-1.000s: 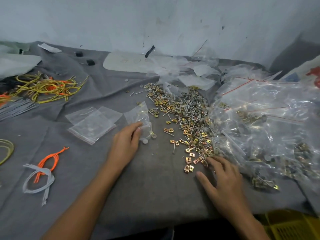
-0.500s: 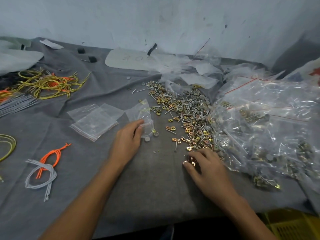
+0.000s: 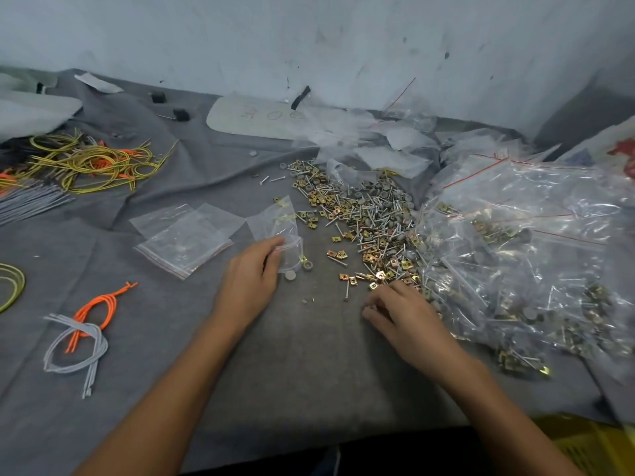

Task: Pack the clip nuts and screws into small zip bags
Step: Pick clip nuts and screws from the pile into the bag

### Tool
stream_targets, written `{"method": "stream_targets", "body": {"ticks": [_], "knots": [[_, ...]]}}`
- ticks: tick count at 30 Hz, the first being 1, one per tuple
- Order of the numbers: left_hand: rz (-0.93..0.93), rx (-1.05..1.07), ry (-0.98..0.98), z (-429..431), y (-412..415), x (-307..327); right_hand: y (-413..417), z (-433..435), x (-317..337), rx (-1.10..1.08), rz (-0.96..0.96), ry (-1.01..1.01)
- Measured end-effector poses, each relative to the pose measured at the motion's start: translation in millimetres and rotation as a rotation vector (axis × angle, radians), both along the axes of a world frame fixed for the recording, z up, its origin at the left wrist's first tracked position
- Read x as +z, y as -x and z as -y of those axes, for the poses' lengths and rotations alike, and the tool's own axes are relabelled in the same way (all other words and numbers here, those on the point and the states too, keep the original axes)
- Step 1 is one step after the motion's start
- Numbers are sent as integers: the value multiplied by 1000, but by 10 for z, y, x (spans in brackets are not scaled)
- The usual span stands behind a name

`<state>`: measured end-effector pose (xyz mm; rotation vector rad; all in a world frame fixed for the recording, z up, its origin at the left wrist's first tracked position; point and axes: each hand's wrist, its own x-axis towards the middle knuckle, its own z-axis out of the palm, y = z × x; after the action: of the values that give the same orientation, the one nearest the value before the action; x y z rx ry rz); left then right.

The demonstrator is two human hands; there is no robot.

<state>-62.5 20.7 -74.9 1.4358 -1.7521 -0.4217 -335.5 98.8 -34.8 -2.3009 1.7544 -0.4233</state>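
Observation:
A loose heap of brass clip nuts and silver screws (image 3: 364,221) is spread over the grey cloth in the middle. My left hand (image 3: 251,280) pinches the mouth of a small clear zip bag (image 3: 278,228) lying just left of the heap. My right hand (image 3: 402,310) rests at the near edge of the heap with its fingers curled over a few clip nuts; what lies under the fingers is hidden. A stack of flat unused zip bags (image 3: 185,238) lies to the left of the held bag.
A big mound of filled zip bags (image 3: 522,249) fills the right side. Yellow wire loops (image 3: 92,163) and orange and grey cords (image 3: 86,324) lie at the left. A white board (image 3: 261,118) sits near the wall, a yellow crate (image 3: 591,444) below the table edge.
My right hand slid left and toward me along the near edge of the heap, and its fingers curled in over some clip nuts. My left hand stayed on the bag.

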Motion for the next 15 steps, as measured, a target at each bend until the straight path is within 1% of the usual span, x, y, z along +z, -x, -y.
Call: {"method": "stream_targets", "body": {"ticks": [2,3,6,8,11,15], "knots": [[-7,-2,-11,-9,7,11,5,7,19,5,44,-1],[-14,-1,-21,-12,11,20,6,15,28,-17,97,-8],[-37,6,-26,-31,14,36,2,27,51,-133,375,-61],[-42,9,-23,-39,11,35,0,35,49,-165,495,-93],[-51,10,-32,-44,8,37,-18,88,61,-161,493,-85],[-46,11,-31,-41,9,45,25,250,212,-170,364,13]]}}
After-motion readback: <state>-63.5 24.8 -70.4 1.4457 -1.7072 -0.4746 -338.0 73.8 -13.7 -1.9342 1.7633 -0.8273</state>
